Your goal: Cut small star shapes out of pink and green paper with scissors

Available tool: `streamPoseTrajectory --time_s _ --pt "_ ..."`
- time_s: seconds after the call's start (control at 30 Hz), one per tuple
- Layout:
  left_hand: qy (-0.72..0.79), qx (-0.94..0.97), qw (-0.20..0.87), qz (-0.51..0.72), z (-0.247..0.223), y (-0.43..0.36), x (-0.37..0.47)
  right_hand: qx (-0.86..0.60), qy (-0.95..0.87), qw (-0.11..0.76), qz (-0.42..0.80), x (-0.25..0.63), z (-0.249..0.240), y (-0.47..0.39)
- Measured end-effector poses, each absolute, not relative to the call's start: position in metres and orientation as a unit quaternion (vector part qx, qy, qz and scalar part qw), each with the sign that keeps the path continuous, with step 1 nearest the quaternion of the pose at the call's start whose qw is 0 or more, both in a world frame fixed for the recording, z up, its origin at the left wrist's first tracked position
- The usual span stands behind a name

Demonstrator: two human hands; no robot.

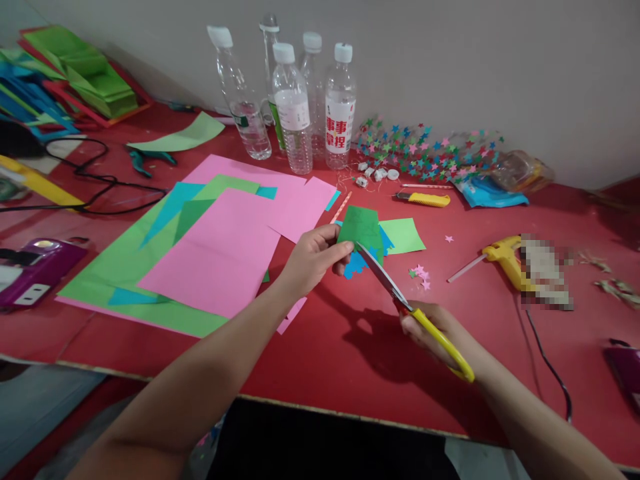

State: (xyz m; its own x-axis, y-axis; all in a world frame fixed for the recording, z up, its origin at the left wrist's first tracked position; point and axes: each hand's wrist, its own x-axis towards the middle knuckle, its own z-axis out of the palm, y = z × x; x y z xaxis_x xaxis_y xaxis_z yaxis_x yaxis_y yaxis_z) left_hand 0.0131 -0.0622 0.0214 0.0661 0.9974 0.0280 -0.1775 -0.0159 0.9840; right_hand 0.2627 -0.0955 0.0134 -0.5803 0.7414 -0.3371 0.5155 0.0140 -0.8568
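Observation:
Pinched in my left hand (320, 253) is a small piece of dark green paper (361, 225), held above the red table. My right hand (435, 327) grips scissors (443, 340) with yellow handles. Their blade tips touch the lower edge of the green piece, near my left thumb. Below it lie blue paper cutouts (356, 264), partly covered. A light green paper square (403, 235) rests just to the right. Several little pink stars (421, 275) lie close to the scissors.
Large pink sheets (220, 253) overlap green and blue ones at left. Several plastic bottles (341, 107) stand along the wall. A star garland (430, 152), a yellow utility knife (429, 199), a yellow glue gun (507, 260) with its cord, and teal pliers (145, 160) lie around.

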Motion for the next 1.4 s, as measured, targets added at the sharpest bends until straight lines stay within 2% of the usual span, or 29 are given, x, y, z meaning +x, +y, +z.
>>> streamPoseTrajectory --time_s 0.5,1.4 --pt "0.428 0.463 0.562 0.536 0.016 -0.062 0.014 -0.450 -0.705 0.092 0.541 0.260 0.013 -0.094" --pt "0.452 0.455 0.517 0.567 0.010 -0.073 0.027 -0.433 -0.670 0.133 0.588 0.254 0.019 -0.100"
